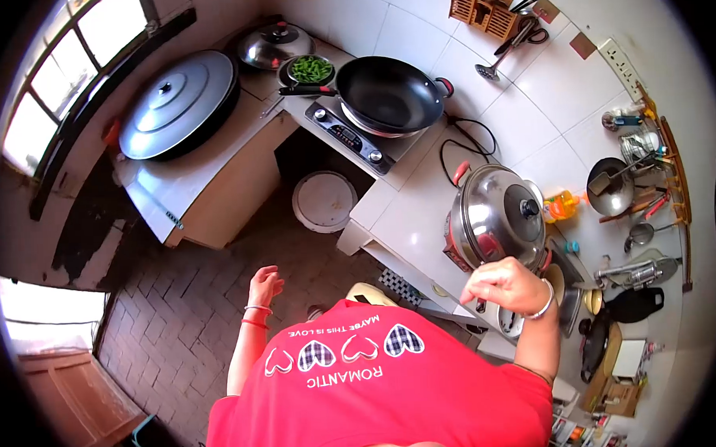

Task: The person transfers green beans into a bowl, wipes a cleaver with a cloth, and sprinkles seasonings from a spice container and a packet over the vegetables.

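My left hand [266,288] hangs over the brick floor beside the red shirt, its fingers loosely bent with nothing visible in them. On the other side, my right hand [505,286] is raised by the counter's near edge, fingers loosely stretched and pointing left. It is nearest to a lidded steel pot [501,214], overlapping its lower edge in view; whether they touch I cannot tell. A black wok [390,95] sits on an induction cooker [345,136] further back. Left of the wok, a bowl holds chopped green vegetables [310,69].
A large lidded pan [179,104] stands on the left counter, a domed steel lid [276,45] in the corner. Orange bottle [561,206] stands behind the pot. A black cord [473,134] loops on the counter. Utensils hang along the right wall. A round white lid [324,201] is below the counter.
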Available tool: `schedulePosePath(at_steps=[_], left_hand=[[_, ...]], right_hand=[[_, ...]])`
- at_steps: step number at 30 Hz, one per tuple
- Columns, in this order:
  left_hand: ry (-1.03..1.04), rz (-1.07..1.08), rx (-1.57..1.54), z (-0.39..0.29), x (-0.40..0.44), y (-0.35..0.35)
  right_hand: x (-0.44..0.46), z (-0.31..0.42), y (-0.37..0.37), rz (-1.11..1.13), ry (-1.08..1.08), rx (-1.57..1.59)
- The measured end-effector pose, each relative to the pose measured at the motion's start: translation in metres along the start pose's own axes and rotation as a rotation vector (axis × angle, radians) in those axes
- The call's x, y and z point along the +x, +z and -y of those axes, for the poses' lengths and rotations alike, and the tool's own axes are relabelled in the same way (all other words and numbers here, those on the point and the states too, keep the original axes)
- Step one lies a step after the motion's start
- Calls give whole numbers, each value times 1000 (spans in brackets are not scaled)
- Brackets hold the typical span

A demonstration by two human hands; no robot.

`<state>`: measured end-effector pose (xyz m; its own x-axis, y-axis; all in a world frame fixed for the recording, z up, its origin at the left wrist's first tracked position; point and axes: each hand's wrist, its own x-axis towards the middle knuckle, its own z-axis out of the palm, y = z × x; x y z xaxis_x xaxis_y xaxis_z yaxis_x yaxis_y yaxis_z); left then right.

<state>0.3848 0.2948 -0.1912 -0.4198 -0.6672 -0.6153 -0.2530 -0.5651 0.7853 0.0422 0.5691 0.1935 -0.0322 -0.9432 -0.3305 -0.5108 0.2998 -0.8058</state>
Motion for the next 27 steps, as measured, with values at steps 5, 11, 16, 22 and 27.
schedulePosePath(at_steps=[5,11,16,22,27], left_hand=[[-70,84,-140,-22,45,0],[-49,104,-110,-72,95,-1],[46,42,37,-117,130,-4],[-65,71,31,-148,156,-14],[-126,199,-92,-173,211,-33]], right_hand=[[60,16,-17,-12,58,23],[170,-3,-77,165,-33,-134],[262,-26,-97,325,161,58],[336,-84,-43,461,286,259],[365,-100,-17,359,293,81]])
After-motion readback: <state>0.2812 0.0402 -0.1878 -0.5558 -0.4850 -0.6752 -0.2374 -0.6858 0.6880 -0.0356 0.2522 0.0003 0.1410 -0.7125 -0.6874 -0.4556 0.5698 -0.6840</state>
